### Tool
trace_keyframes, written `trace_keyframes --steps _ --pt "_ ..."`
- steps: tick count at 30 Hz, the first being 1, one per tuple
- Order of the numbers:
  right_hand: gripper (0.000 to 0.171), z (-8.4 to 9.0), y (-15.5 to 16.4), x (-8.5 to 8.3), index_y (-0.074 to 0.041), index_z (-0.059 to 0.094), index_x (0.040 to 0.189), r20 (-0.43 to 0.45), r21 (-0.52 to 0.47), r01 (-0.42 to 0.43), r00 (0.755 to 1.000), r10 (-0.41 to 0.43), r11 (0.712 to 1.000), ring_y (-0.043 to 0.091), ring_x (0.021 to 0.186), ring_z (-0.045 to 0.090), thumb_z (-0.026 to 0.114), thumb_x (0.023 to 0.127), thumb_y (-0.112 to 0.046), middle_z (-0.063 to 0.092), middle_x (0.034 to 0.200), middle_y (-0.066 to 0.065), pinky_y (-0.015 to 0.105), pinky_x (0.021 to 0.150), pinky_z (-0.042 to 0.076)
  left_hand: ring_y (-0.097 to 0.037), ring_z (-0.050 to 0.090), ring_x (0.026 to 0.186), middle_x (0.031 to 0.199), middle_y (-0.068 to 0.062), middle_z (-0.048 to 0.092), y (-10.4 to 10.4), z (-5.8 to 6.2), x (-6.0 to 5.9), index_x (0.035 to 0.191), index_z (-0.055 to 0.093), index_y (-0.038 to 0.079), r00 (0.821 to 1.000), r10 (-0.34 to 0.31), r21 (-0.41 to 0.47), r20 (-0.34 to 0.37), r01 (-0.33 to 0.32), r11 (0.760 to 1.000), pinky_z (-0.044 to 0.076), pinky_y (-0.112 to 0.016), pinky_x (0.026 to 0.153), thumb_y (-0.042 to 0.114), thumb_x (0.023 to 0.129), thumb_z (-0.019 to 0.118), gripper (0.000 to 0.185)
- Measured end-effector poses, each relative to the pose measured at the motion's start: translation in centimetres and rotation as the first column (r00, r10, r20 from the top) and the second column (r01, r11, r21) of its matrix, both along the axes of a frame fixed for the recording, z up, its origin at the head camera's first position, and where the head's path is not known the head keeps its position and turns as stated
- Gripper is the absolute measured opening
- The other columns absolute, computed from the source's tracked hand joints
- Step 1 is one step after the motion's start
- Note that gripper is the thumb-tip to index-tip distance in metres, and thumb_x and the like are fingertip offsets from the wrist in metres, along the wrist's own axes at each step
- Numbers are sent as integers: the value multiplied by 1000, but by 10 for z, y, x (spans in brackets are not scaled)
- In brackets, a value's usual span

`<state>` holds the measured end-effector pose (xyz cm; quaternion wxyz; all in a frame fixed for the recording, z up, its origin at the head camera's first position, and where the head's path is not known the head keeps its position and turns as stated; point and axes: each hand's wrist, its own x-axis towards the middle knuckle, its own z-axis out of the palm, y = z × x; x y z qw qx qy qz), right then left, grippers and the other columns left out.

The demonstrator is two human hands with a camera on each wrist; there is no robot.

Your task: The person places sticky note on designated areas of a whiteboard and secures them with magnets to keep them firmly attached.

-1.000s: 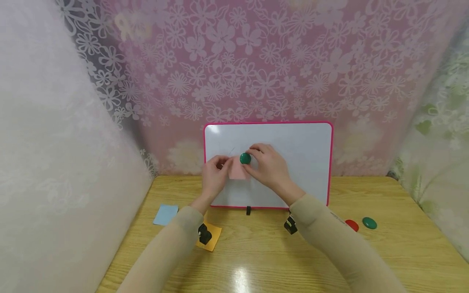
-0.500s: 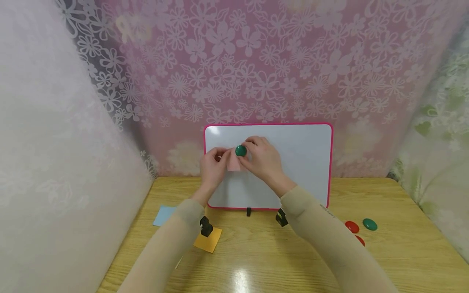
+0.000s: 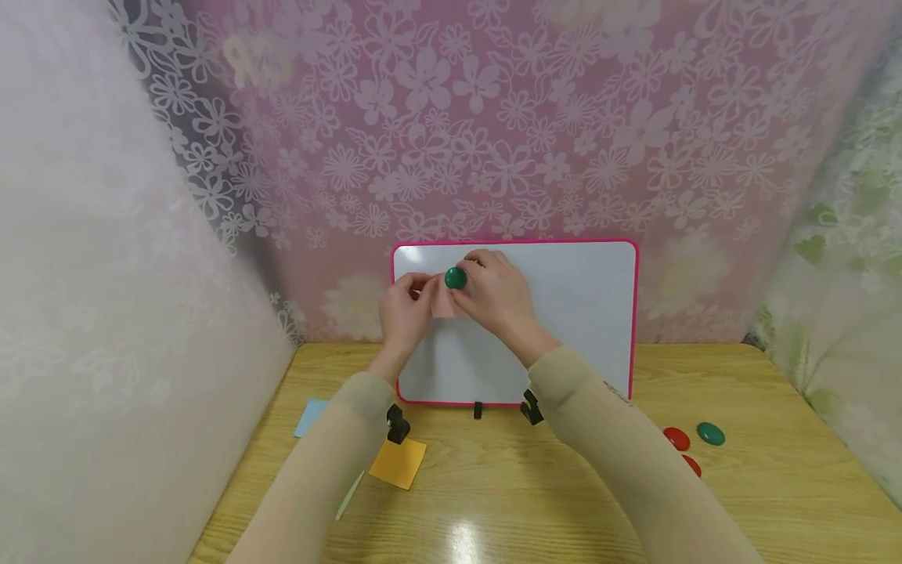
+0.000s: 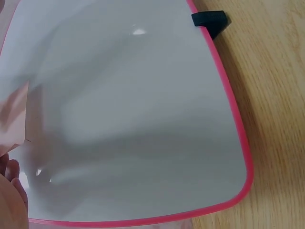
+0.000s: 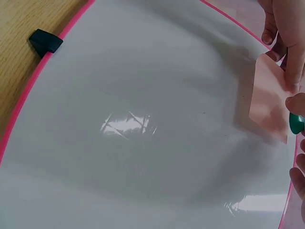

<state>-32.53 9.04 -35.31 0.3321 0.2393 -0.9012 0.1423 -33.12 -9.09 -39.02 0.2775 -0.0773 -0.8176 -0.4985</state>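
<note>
Whiteboard (image 3: 571,313) on wooden table (image 3: 486,470), flowered backdrop (image 3: 493,141).

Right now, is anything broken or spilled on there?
Nothing looks spilled. One odd thing: scratch-like lines show where light shines on the whiteboard in the right wrist view. They break up its smooth surface, but I can't tell if it's damaged.
</note>
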Motion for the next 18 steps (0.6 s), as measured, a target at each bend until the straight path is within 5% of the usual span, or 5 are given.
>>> trace_keyframes --steps 18 --pt "32 10 -10 -7 -4 79 115 -3 39 40 999 -40 998 32 115 65 82 94 -27 70 125 12 45 91 60 -21 67 82 95 -4 78 -3 9 -13 106 81 9 997 76 -9 4 -76 997 56 -33 72 30 103 76 22"
